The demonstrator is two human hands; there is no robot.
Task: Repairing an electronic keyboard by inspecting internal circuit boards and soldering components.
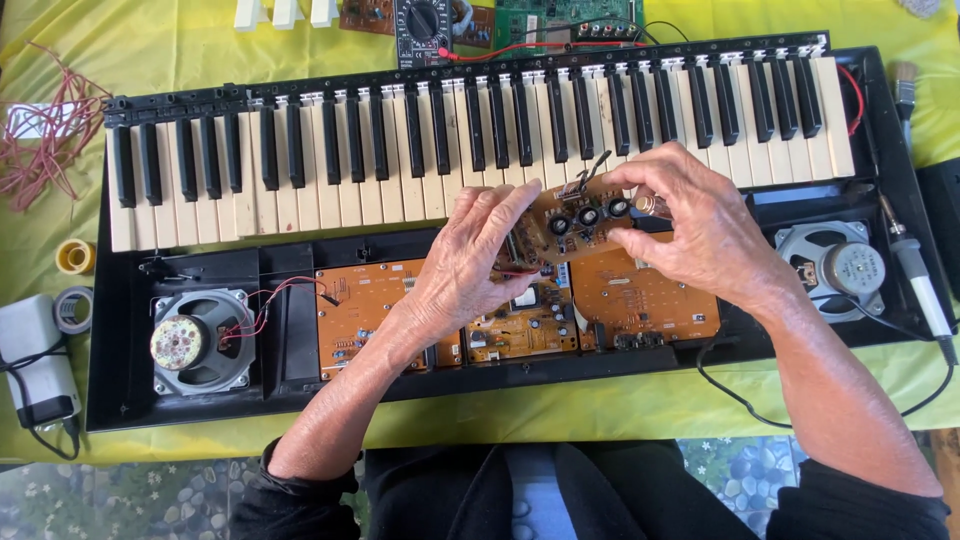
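An opened electronic keyboard (120, 330) lies upside-front on a yellow cloth, its black and white keys (400, 150) across the top. My left hand (475, 260) and my right hand (690, 225) together hold a small brown circuit board (580, 220) with black capacitors, lifted above the case's middle. The left fingers grip its left edge; the right thumb and fingers pinch its right end. Orange circuit boards (640, 300) sit in the case beneath.
One round speaker (200, 340) sits at the case's left with red wires, another speaker (835, 265) at the right. A soldering iron (920, 275), a brush (905, 85), tape rolls (72, 285), a multimeter (422, 25) and a red wire bundle (45, 140) lie around.
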